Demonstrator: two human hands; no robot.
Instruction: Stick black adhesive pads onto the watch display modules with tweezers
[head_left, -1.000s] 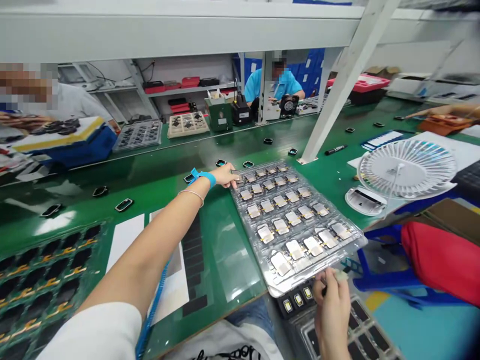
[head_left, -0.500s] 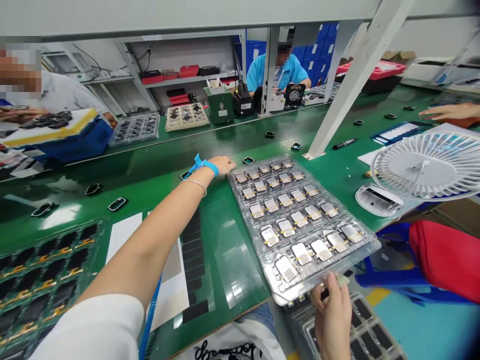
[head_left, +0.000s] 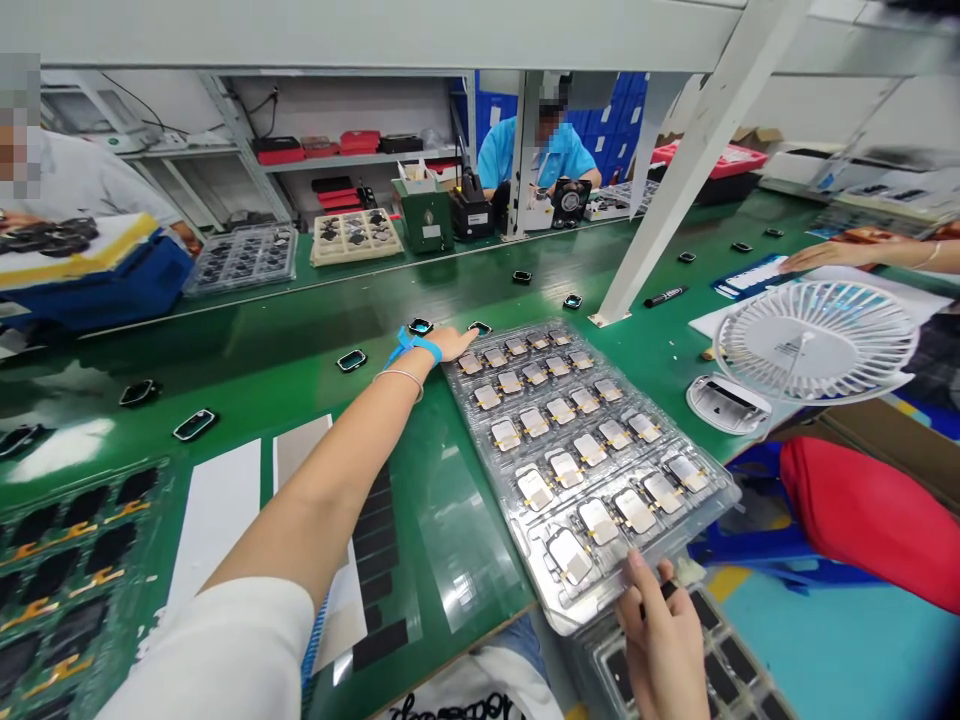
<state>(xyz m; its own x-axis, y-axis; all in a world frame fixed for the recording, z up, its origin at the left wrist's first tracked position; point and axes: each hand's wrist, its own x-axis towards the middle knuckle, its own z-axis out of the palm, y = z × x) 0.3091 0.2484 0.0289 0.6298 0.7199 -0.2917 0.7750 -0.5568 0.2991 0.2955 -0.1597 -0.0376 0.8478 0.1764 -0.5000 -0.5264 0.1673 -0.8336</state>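
Note:
A clear plastic tray [head_left: 491, 470] lies slanted on the green bench, its near end sticking out past the edge. Rows of small silvery rectangular parts with yellow tabs, perhaps display modules, fill its pockets. My left hand [head_left: 452, 343] is stretched out to the tray's far left corner and closed at its edge; the fingertips are partly hidden. It wears a blue wrist strap [head_left: 414, 345]. At the near edge, my right hand [head_left: 664, 625] grips the tray, fingers curled, with a small dark thing and something pale by the fingers. Below it are more stacked trays [head_left: 724, 650] with dark parts.
Watch-like cases [head_left: 351, 360] are scattered along the bench. A white fan [head_left: 817, 340] and a marker [head_left: 666, 297] lie right of the slanted post [head_left: 667, 180]. Another tray of dark screens [head_left: 75, 570] is at left. Co-workers sit opposite; another person's hand [head_left: 825, 256] reaches in at right.
The view has shifted, so the scene sits further left. My left hand has moved rightward onto the tray's corner. My right hand's finger has come up onto the tray's near edge.

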